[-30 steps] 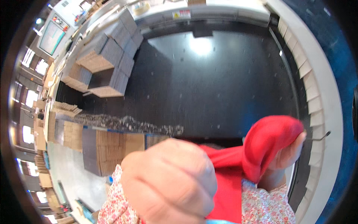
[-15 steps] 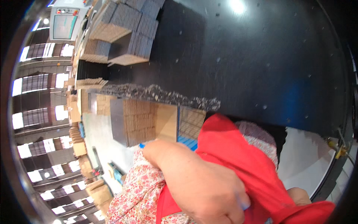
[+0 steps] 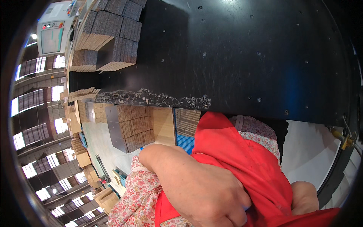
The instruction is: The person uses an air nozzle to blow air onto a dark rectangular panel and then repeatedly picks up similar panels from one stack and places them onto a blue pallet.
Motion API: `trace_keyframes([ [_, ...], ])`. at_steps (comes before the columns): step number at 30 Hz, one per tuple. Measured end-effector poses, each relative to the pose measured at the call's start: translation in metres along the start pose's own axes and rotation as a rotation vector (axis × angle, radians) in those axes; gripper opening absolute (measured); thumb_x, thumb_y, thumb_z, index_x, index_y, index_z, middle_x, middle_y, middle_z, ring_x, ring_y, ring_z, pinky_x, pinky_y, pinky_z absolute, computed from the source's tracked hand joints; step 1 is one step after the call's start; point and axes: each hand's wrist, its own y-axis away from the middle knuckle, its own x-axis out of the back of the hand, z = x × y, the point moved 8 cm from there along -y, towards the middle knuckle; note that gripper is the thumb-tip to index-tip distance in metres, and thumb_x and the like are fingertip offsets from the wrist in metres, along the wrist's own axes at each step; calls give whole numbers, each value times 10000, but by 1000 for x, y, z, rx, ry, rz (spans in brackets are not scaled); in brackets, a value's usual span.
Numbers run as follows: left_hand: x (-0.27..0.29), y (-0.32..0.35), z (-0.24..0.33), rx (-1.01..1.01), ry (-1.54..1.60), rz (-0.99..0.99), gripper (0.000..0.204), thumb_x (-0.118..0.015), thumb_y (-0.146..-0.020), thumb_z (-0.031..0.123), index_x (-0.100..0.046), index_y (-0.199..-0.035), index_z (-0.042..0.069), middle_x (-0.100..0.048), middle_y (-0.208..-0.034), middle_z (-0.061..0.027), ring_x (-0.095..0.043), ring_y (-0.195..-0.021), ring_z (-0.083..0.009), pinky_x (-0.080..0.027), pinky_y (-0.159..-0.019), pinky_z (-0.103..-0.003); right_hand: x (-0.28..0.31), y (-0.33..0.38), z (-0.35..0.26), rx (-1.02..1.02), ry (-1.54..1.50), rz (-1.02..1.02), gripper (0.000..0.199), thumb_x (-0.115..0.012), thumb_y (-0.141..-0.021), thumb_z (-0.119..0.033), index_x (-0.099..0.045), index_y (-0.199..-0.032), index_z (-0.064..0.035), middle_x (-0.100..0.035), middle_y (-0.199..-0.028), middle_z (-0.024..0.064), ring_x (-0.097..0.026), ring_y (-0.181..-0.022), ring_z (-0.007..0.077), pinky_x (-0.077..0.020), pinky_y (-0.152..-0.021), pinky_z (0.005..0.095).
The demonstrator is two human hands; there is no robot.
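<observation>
My left hand (image 3: 223,202) is closed in a fist in front of my body, its bare forearm coming out of a floral sleeve (image 3: 132,189). It lies against the red apron (image 3: 242,159). A small bluish spot shows by its fingers, but what they hold, if anything, is hidden. On the other side of the apron, part of my right hand (image 3: 304,196) shows at the lower right. Red cloth covers its fingers, so their state stays hidden.
A large black tabletop (image 3: 227,56) with a chipped front edge stretches ahead. Stacked boards (image 3: 117,34) stand on its left part. Below the edge are another board stack (image 3: 132,126) and a blue pallet (image 3: 185,143). A machine with a screen (image 3: 51,39) stands far left.
My view has shifted, so the tabletop and stacks sit farther left. My left hand stays closed at nearly the same place. More of my right hand shows beside the red apron.
</observation>
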Motion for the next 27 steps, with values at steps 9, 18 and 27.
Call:
trace_keyframes([
  [9,-7,2,-3,-2,-6,57,293,-566,-930,157,-443,-684,57,-490,-744,-107,-523,-668,-313,-431,-567,-405,-19,6,-9,50,32,-160,803,-420,-1004,-593,-161,-1534,-48,-303,-1539,187,-340,-1390,379,-323,-1111,584],
  [18,-3,4,0,46,-30,7,276,-571,-889,119,-399,-679,69,-440,-701,-97,-501,-637,-292,-427,-543,-395,-41,14,-21,131,49,-352,833,-417,-1003,-594,-103,-1543,-42,-245,-1566,189,-285,-1422,374,-289,-1137,571],
  [27,-4,12,-1,103,-52,-33,253,-585,-777,45,-367,-648,51,-421,-680,-111,-498,-611,-264,-410,-478,-373,-58,28,-34,169,18,-444,865,-413,-1003,-595,-45,-1552,-36,-187,-1592,192,-230,-1454,368,-255,-1163,558],
])
